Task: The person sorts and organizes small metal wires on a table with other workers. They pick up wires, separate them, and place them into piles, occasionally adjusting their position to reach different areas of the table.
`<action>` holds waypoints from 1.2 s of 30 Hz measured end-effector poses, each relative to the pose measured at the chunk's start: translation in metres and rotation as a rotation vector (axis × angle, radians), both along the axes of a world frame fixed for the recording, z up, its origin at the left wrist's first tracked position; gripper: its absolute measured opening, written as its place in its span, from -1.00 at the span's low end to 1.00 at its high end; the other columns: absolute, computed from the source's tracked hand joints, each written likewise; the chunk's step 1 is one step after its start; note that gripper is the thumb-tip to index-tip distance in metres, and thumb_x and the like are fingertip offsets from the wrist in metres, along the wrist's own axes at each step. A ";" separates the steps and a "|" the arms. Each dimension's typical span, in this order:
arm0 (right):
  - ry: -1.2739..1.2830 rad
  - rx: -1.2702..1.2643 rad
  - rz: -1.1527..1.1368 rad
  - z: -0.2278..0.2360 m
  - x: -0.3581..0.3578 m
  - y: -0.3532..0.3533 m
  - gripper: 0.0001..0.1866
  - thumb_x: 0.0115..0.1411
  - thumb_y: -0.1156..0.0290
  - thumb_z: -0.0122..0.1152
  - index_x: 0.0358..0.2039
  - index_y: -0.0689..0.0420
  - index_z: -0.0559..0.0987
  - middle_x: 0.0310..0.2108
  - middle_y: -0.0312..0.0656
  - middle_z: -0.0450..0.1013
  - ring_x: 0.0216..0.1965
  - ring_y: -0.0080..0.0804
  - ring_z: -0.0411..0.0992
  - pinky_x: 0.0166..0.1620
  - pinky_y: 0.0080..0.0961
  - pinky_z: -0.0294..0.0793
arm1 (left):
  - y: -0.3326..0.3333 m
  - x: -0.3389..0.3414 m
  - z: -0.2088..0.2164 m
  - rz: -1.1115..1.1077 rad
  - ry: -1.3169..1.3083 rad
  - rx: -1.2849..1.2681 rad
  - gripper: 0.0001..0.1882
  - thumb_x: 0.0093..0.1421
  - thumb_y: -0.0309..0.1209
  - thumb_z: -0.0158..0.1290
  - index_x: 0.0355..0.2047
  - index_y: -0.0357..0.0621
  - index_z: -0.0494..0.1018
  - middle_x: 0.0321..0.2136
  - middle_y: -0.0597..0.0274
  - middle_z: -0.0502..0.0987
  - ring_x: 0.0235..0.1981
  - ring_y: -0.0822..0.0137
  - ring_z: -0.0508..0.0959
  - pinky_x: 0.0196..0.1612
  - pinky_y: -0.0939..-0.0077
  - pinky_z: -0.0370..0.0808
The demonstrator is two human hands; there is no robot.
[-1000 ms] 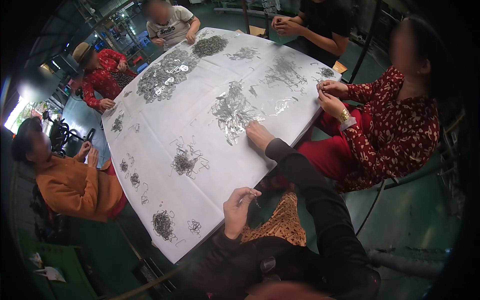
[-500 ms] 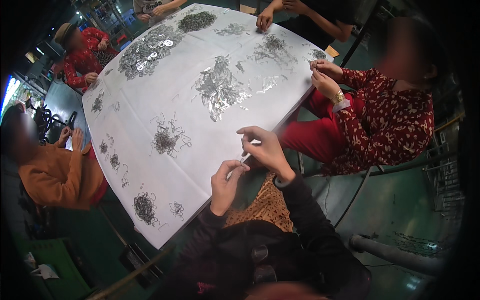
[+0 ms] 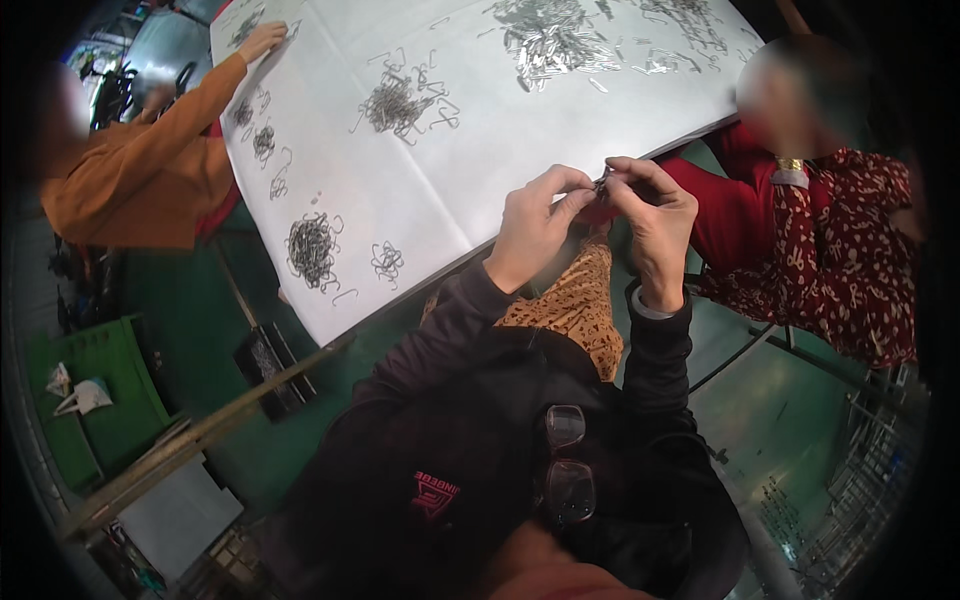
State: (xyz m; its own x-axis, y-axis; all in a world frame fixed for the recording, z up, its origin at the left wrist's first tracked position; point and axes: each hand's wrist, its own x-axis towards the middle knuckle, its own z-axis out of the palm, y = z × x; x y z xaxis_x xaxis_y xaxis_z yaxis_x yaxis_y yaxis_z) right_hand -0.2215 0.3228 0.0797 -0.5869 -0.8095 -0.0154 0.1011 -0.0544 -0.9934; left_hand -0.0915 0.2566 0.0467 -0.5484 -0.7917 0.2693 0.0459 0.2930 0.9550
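Note:
My left hand [image 3: 538, 225] and my right hand [image 3: 656, 215] meet just off the near edge of the white-covered table [image 3: 480, 190]. Both are closed in a fingertip pinch on a small metal wire piece [image 3: 601, 184], mostly hidden by the fingers, so its exact shape is unclear. Beyond my left hand lies a loose heap of bent wire hooks [image 3: 395, 104]. A denser dark heap of hooks [image 3: 312, 250] and a small cluster of hooks [image 3: 387, 262] rest near the table's left corner. Shiny narrow metal pieces [image 3: 560, 45] are piled farther back.
On the left, an orange-sleeved person's hand [image 3: 265, 40] reaches to a small pile on the table. To my right sits a person in a red patterned top [image 3: 820, 250]. A green cart [image 3: 100, 395] and a long bar [image 3: 190, 440] stand lower left.
My right hand, formerly raised with fingers apart, has come down to my left hand at the wire piece. The orange-sleeved person now reaches onto the table. My view has shifted.

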 end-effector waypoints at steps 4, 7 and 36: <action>-0.076 0.010 -0.083 -0.004 0.006 0.000 -0.79 0.04 0.69 0.20 -0.27 0.33 0.62 -0.45 -0.30 0.50 -0.47 -0.65 0.45 -0.37 -0.72 0.49 | 0.004 0.005 -0.002 -0.012 -0.095 0.003 -0.87 0.21 -0.49 0.09 -0.27 -0.30 0.48 -0.40 0.15 0.60 -0.28 0.39 0.60 -0.22 0.52 0.49; 0.028 0.006 -0.084 -0.005 0.011 0.010 -0.81 0.06 0.69 0.22 -0.26 0.38 0.59 -0.42 -0.27 0.51 -0.41 -0.59 0.46 -0.28 -0.72 0.43 | 0.011 0.010 -0.006 -0.021 -0.136 0.013 -0.88 0.21 -0.50 0.08 -0.28 -0.30 0.48 -0.40 0.13 0.59 -0.28 0.36 0.61 -0.22 0.52 0.49; 0.096 -0.041 -0.053 0.009 0.012 0.037 -0.82 0.04 0.66 0.22 -0.30 0.27 0.64 -0.46 -0.38 0.48 -0.45 -0.73 0.40 -0.35 -0.78 0.38 | -0.179 0.068 -0.051 0.129 -0.917 -0.660 -0.96 0.05 -0.43 0.14 -0.47 -0.08 0.51 -0.43 0.19 0.51 -0.31 0.09 0.52 -0.26 0.19 0.46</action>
State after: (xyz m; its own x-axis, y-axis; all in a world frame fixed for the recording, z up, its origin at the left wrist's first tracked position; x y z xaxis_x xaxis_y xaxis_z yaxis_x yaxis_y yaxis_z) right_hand -0.2092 0.3597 0.0887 -0.6262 -0.7760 0.0754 0.0012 -0.0976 -0.9952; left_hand -0.0236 0.0779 -0.0044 -0.6782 -0.7087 0.1943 -0.6575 0.7033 0.2703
